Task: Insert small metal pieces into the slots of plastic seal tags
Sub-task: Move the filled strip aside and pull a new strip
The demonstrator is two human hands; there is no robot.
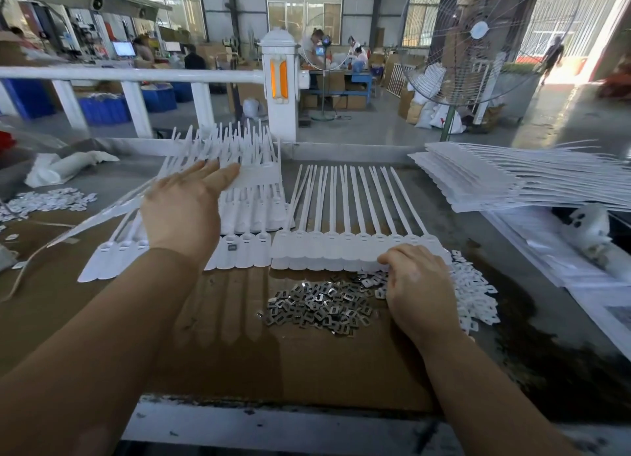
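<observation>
- Right now a fresh strip of plastic seal tags (355,247) lies flat on the cardboard sheet (290,360), heads toward the person, thin tails fanned away; its slots look empty as far as I can tell.
- Just beside it on the left sits a stack of earlier strips (246,213), one slot in the front row showing a dark insert.
- Loose metal pieces (321,305) are heaped right below the fresh strip, touching a spill of small white plastic bits (474,298).
- Judging by looks, the strips are light and bendy, so they want steadying at the stiffer head end; the metal pieces look thin, slick and fiddly, best pinched one at a time by their edges.
- Left hand (184,210) reaches forward, fingers straight and spread, flat on the stack, gripping nothing.
- Right hand (420,285) rests at the fresh strip's near right corner, fingers curled down on its edge; whether it pinches the strip or a piece I cannot tell.
</observation>
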